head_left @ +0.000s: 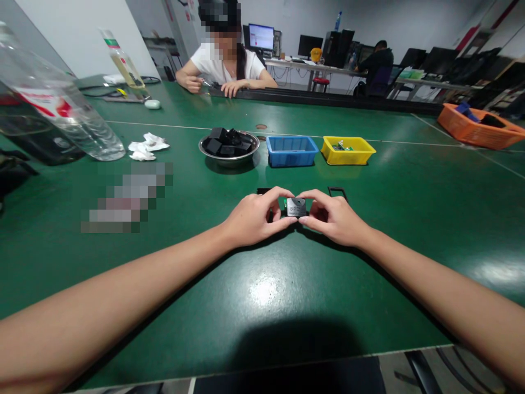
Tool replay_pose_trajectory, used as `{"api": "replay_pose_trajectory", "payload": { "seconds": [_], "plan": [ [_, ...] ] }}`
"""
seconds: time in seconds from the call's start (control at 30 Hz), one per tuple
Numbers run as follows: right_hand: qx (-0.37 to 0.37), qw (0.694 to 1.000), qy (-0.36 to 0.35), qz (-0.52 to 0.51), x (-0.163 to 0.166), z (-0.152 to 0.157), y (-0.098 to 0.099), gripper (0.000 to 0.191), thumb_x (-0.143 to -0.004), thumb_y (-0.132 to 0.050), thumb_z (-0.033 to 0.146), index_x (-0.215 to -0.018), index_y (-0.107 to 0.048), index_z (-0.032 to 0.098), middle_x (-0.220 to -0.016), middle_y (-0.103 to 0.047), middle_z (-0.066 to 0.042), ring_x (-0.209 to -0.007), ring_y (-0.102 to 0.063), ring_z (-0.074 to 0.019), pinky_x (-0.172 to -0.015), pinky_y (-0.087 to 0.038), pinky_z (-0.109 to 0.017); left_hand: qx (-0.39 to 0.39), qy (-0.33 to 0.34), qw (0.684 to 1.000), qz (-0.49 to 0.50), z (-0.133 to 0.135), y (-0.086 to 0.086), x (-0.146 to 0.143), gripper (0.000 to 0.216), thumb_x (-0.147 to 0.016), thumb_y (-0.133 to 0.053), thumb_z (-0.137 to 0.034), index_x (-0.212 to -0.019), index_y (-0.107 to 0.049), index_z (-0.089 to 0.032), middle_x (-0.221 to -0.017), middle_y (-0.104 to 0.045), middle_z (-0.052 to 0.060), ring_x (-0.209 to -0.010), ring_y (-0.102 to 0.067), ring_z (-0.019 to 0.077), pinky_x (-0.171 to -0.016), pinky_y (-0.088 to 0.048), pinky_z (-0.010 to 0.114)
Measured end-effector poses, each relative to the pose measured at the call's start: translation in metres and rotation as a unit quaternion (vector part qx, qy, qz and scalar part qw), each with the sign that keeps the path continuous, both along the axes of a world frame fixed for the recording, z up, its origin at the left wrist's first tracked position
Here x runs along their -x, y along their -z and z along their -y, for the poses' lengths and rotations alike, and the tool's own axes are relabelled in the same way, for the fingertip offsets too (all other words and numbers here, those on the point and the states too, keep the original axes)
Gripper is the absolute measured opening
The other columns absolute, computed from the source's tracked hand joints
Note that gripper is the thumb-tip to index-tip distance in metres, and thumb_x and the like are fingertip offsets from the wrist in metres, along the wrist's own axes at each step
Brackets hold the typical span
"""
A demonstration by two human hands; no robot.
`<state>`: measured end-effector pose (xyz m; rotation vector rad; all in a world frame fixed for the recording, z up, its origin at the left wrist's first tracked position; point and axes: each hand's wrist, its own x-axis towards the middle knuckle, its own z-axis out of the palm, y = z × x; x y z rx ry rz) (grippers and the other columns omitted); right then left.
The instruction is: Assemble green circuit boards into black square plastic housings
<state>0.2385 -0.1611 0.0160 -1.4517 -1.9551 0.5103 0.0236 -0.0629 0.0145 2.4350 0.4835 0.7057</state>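
Between both hands is a small dark grey plastic housing (296,208) with raised lettering on its face and a bit of green at its left edge. My left hand (262,216) pinches it between thumb and forefinger from the left. From the right, my right hand (332,216) grips it the same way, so the fingertips of both hands nearly meet. Behind my right hand a thin black rectangular frame (338,191) lies on the table. Another flat black piece (263,191) shows partly behind my left hand.
Beyond the hands stand a metal bowl (229,158) of black parts, a blue bin (292,158) and a yellow bin (348,158) with small parts. Bottles (77,120) and crumpled tissue (147,146) are at left, an orange basket (471,128) far right. A person (229,68) sits opposite.
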Motion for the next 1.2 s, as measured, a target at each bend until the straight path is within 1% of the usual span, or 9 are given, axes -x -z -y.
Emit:
{"api": "replay_pose_trajectory", "payload": {
  "seconds": [0.27, 0.63, 0.77, 0.97, 1.2],
  "plan": [
    [0.007, 1.000, 0.005, 0.002, 0.0001, 0.0001, -0.0002, 0.037, -0.091, -0.067, 0.038, -0.122, -0.061, 0.019, -0.066, -0.063, 0.005, -0.055, -0.054, -0.0132, -0.059, -0.038, -0.026, -0.002, 0.002, 1.000, -0.017, 0.0003, -0.0001, -0.0001, 0.034, -0.090, -0.067, -0.039, -0.117, -0.061, -0.019, -0.063, -0.062, -0.007, -0.052, -0.058, 0.0115, -0.057, -0.039, 0.023],
    [0.015, 1.000, 0.005, -0.005, -0.0006, -0.0006, 0.0016, 0.037, -0.090, -0.067, 0.039, -0.120, -0.058, 0.018, -0.064, -0.062, 0.006, -0.053, -0.055, -0.0133, -0.058, -0.038, -0.026, -0.016, -0.005, 1.000, 0.000, 0.0016, 0.0002, 0.0005, 0.033, -0.091, -0.067, -0.039, -0.115, -0.061, -0.018, -0.062, -0.062, -0.007, -0.053, -0.058, 0.0118, -0.058, -0.040, 0.023],
    [0.011, 1.000, 0.005, -0.007, -0.0012, -0.0007, 0.0023, 0.037, -0.091, -0.067, 0.039, -0.120, -0.058, 0.019, -0.064, -0.062, 0.006, -0.053, -0.055, -0.0134, -0.058, -0.038, -0.026, -0.010, -0.003, 1.000, -0.007, 0.0014, 0.0000, 0.0004, 0.033, -0.090, -0.068, -0.038, -0.116, -0.061, -0.018, -0.061, -0.062, -0.007, -0.052, -0.058, 0.0116, -0.058, -0.040, 0.022],
    [0.011, 1.000, 0.000, -0.010, -0.0005, -0.0003, 0.0016, 0.040, -0.091, -0.067, 0.036, -0.125, -0.057, 0.018, -0.064, -0.061, 0.006, -0.053, -0.054, -0.0129, -0.058, -0.038, -0.026, -0.008, 0.002, 1.000, -0.007, 0.0006, -0.0002, 0.0002, 0.034, -0.090, -0.069, -0.037, -0.116, -0.061, -0.018, -0.062, -0.062, -0.007, -0.052, -0.057, 0.0110, -0.058, -0.040, 0.022],
    [0.000, 1.000, -0.004, -0.003, -0.0014, -0.0002, 0.0029, 0.037, -0.091, -0.067, 0.035, -0.123, -0.059, 0.018, -0.064, -0.062, 0.006, -0.053, -0.053, -0.0122, -0.058, -0.038, -0.025, -0.004, 0.001, 1.000, -0.019, 0.0006, -0.0005, 0.0005, 0.035, -0.089, -0.070, -0.036, -0.117, -0.061, -0.017, -0.063, -0.062, -0.007, -0.053, -0.057, 0.0102, -0.058, -0.039, 0.021]
  ]
}}
